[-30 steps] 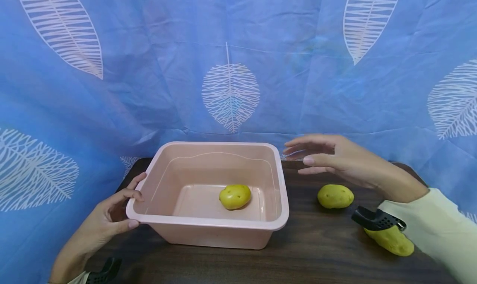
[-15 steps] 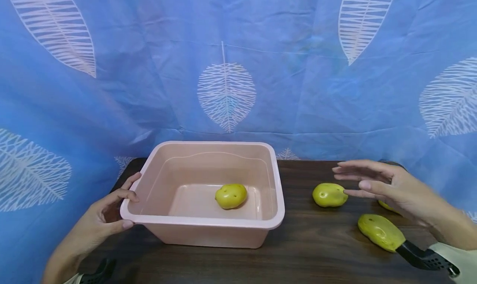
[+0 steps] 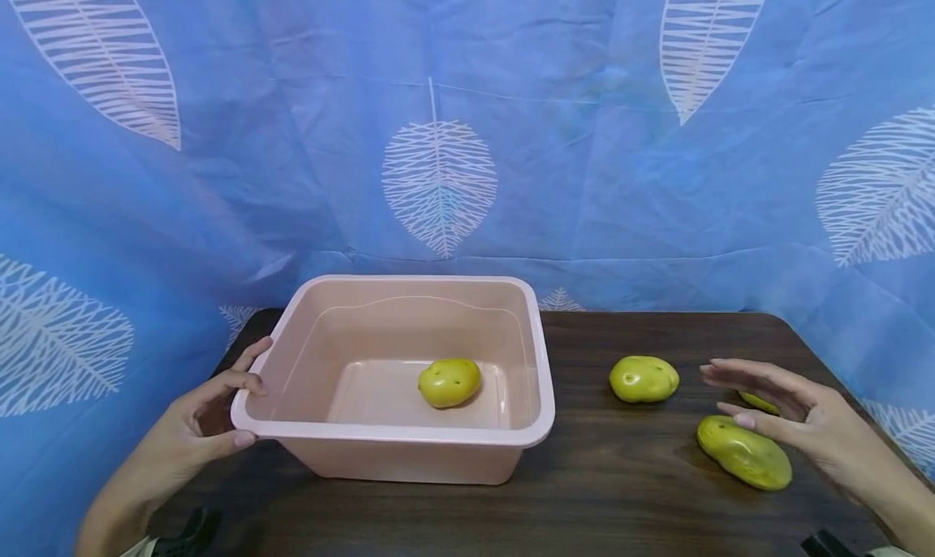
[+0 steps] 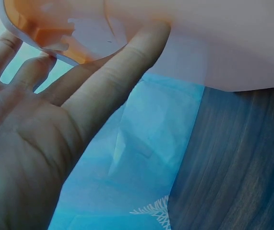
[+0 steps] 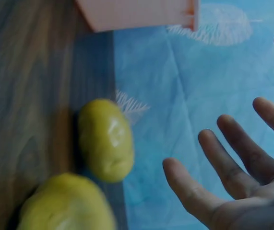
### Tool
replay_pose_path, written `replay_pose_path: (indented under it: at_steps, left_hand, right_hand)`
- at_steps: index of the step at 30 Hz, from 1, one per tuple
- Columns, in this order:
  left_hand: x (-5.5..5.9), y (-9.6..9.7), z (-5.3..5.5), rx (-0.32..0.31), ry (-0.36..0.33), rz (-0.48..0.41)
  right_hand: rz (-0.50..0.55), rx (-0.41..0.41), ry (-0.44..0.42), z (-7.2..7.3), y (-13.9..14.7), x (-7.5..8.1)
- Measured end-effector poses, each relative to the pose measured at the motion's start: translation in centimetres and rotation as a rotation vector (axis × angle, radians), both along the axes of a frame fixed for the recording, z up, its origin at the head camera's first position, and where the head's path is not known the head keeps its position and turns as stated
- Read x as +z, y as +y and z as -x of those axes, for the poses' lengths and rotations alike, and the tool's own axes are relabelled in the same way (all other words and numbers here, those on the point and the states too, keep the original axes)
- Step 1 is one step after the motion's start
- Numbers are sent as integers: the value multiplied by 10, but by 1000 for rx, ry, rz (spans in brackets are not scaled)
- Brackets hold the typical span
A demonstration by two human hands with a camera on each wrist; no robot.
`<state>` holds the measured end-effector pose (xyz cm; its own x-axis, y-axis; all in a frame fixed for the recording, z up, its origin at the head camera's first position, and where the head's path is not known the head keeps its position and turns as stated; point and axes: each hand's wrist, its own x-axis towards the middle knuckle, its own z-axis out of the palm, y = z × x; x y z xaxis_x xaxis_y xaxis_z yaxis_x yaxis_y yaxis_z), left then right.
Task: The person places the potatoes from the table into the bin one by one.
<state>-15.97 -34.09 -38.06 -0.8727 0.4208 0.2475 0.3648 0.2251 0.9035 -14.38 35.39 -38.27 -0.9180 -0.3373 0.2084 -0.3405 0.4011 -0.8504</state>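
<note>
A pale pink plastic tub (image 3: 394, 435) stands on the table, with one yellow potato (image 3: 450, 382) lying inside on its floor. My left hand (image 3: 191, 427) grips the tub's left front corner, fingers over the rim and thumb at the front. In the left wrist view the thumb (image 4: 132, 62) presses along the tub's wall. To the right of the tub lies a potato (image 3: 644, 379). Over at the far right my right hand (image 3: 792, 411) hovers with spread fingers, holding nothing. Just below it is a longer potato (image 3: 743, 452), and a third potato (image 3: 760, 401) is partly hidden behind the fingers.
The dark wooden table (image 3: 606, 492) ends at the back against a blue curtain (image 3: 555, 175) printed with white leaves. A black wrist strap piece (image 3: 825, 543) shows at the lower right, another strap piece (image 3: 191, 533) at the lower left.
My right hand has moved right and down from beside the tub to over the far potatoes. My left hand keeps its hold on the tub. The view has shifted slightly.
</note>
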Motion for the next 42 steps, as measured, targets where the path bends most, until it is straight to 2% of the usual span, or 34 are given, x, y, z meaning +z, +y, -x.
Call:
replay_pose_path:
  at_steps: [4, 6, 10, 13, 16, 26, 35, 42]
  left_hand:
    - [1, 1, 0, -3, -3, -2]
    - [2, 1, 0, 3, -3, 4]
    - [2, 1, 0, 10, -3, 12]
    - [2, 1, -1, 3, -5, 6]
    - [1, 1, -1, -6, -8, -3]
    - [1, 1, 0, -15, -1, -14]
    - [2, 1, 1, -10, 0, -7]
    - [2, 1, 0, 0, 7, 13]
  right_hand:
    - [-3, -93, 17, -8, 6, -16]
    - [-36, -149, 29, -12, 8, -23]
    - [-175, -265, 76, -15, 8, -34]
    - [-247, -298, 96, -14, 11, -43]
    - [-273, -316, 79, -13, 15, -53]
    - [-341, -387, -97, -13, 22, -77]
    - [-391, -406, -155, -13, 27, -83]
    - [-457, -392, -252, -9, 24, -78]
